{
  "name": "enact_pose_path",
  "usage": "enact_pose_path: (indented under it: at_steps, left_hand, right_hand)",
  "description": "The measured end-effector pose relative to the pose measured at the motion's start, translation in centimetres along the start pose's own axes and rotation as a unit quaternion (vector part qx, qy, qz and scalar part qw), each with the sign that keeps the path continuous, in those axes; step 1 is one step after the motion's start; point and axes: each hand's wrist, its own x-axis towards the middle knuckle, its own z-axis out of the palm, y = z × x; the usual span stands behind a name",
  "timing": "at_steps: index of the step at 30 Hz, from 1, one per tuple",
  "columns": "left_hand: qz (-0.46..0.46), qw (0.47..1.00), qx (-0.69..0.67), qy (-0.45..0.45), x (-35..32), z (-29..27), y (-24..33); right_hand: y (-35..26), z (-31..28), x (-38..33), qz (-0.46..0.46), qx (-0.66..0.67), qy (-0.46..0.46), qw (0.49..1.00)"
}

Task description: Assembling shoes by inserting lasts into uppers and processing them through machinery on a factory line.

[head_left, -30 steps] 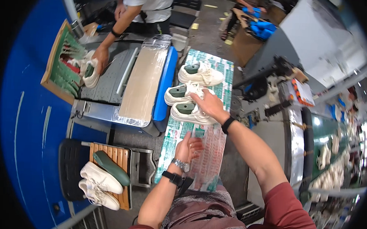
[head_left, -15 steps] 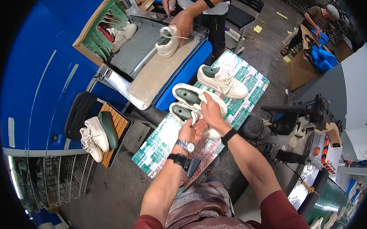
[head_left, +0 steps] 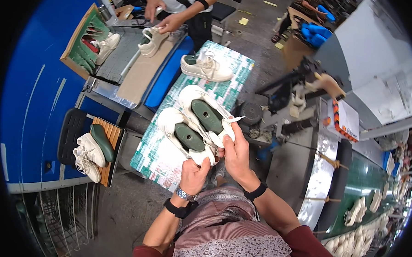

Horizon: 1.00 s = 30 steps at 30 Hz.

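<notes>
Two cream sneakers are held up side by side over a table [head_left: 152, 153] with a green and white patterned top, their heels pointing away from me. My left hand [head_left: 195, 176] is closed on the front of the left sneaker [head_left: 166, 127], thumb on top. The right sneaker [head_left: 186, 99] is gripped by my right hand [head_left: 235, 153] at its tongue and laces. Dark green lasts, one in the left shoe [head_left: 190, 137] and one in the right, fill the openings, each with a round hole. My fingers hide the toes. Beyond them, another cream sneaker [head_left: 206, 72] stands on the table.
Across the table a co-worker's hands [head_left: 171, 22] hold a sneaker [head_left: 150, 44] over a conveyor [head_left: 134, 81]. A slatted stool [head_left: 110, 168] at left bears sneakers and a green last. Machinery [head_left: 298, 128] stands at right. Further right, more shoes [head_left: 356, 212] line a green surface.
Both sneakers have come up off the table toward me, and my left hand now grips the left one. The view has shifted, so the surroundings sit further left.
</notes>
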Motion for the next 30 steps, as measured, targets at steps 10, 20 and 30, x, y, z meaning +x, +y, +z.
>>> enact_pose_path:
  at_steps: [10, 20, 30]
  left_hand:
    - [-0.038, 0.975, -0.098, -0.198, -4.8, 6.0, 4.8]
    - [-0.132, 0.895, -0.201, -0.376, -6.1, 21.8, 8.6]
    - [-0.166, 0.754, -0.377, -0.512, -5.5, 32.9, 11.1]
  right_hand:
    - [-3.0, -14.3, -9.3, 0.128, 0.204, 0.234, 0.942]
    - [4.9, -45.9, -23.5, 0.131, 0.086, 0.482, 0.862]
    - [2.8, -42.5, -19.2, 0.122, 0.393, 0.170, 0.895]
